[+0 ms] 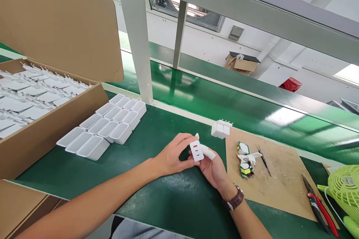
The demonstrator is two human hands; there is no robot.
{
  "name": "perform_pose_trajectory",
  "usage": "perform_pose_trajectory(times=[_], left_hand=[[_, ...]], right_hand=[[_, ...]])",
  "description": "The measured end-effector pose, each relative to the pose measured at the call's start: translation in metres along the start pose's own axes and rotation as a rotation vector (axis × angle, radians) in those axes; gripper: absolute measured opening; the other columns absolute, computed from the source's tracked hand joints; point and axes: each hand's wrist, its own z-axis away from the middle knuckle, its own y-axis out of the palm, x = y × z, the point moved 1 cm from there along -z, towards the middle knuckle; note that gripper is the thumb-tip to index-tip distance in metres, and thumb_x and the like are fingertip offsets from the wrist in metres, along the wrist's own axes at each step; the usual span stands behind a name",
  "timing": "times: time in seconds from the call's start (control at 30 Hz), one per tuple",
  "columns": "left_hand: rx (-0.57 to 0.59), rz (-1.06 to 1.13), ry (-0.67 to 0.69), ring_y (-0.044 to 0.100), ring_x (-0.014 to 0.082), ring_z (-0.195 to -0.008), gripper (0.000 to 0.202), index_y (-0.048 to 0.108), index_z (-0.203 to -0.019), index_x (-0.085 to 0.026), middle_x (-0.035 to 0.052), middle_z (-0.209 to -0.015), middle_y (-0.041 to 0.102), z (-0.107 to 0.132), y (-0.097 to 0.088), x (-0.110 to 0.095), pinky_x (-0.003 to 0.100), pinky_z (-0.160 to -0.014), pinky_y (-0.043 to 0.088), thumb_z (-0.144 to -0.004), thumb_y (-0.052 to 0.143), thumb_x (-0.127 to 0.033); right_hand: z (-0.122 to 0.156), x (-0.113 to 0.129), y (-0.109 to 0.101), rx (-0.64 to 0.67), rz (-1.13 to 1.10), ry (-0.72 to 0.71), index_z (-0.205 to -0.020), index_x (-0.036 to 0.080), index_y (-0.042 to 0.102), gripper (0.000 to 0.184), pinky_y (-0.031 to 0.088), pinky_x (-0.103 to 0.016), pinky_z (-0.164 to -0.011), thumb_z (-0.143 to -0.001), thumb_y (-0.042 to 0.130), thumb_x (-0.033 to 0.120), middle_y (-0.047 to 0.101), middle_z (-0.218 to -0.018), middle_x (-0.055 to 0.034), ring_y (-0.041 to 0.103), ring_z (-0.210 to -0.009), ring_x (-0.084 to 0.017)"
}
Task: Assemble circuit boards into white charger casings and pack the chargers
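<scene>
A white charger (196,151) faces me with its port end, which shows one red-lined slot and two smaller dark slots. My left hand (176,154) grips it from the left, fingers above and thumb below. From the right, my right hand (214,170) closes around its other side; white coverings wrap the thumb and a fingertip. The charger's rear is hidden by my hands. To the left on the green bench (131,179) stand several open white plastic housings (97,145) in rows. Assembled white chargers with prongs (221,129) sit together beyond my right hand.
An open cardboard box (92,110) full of pronged white units stands at left. On a brown board (277,186) at right lie circuit boards (245,170), tweezers (264,160) and red-black pliers (319,207). A green fan (346,186) stands at the right edge; a metal post (137,44) rises behind.
</scene>
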Motion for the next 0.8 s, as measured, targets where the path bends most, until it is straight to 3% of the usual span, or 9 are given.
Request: perform_pose_trajectory(times=[0.17, 0.4, 0.7, 0.8], left_hand=[[-0.009, -0.007, -0.001, 0.063, 0.0271, -0.115, 0.071, 0.046, -0.148, -0.025, 0.0142, -0.129, 0.06, -0.0014, -0.0028, -0.0012, 0.045, -0.098, 0.059, -0.088, 0.077, -0.045], [-0.042, -0.021, -0.025, 0.064, 0.0226, -0.098, 0.067, 0.052, -0.142, -0.023, 0.0117, -0.118, 0.06, -0.0025, -0.0047, -0.0045, 0.039, -0.085, 0.061, -0.087, 0.074, -0.055], [-0.052, -0.02, -0.011, 0.064, 0.0226, -0.097, 0.067, 0.052, -0.141, -0.023, 0.0113, -0.115, 0.06, -0.0036, -0.0036, -0.0029, 0.038, -0.083, 0.06, -0.088, 0.073, -0.058], [-0.045, -0.018, -0.018, 0.064, 0.0226, -0.097, 0.066, 0.052, -0.141, -0.023, 0.0114, -0.115, 0.061, -0.0038, -0.0043, -0.0038, 0.038, -0.083, 0.061, -0.088, 0.073, -0.057]], right_hand=[[0.0014, -0.0003, 0.001, -0.002, 0.005, 0.012, -0.097, 0.014, 0.076, 0.026, 0.061, -0.042, -0.082, -0.086, 0.074, 0.038, 0.075, -0.088, -0.0085, 0.07, -0.086, -0.025], [0.0027, -0.0051, 0.0045, 0.103, 0.027, 0.055, -0.096, 0.013, 0.075, 0.035, 0.064, -0.044, -0.076, -0.089, 0.069, 0.047, 0.072, -0.085, -0.0092, 0.069, -0.077, -0.023], [0.0033, -0.0065, 0.0039, 0.118, 0.019, 0.054, -0.096, 0.013, 0.076, 0.037, 0.064, -0.042, -0.072, -0.089, 0.069, 0.048, 0.073, -0.083, -0.0081, 0.066, -0.064, -0.019], [0.0028, -0.0069, 0.0032, 0.103, 0.026, 0.056, -0.096, 0.013, 0.075, 0.038, 0.064, -0.043, -0.073, -0.088, 0.071, 0.049, 0.073, -0.085, -0.0088, 0.067, -0.069, -0.02]])
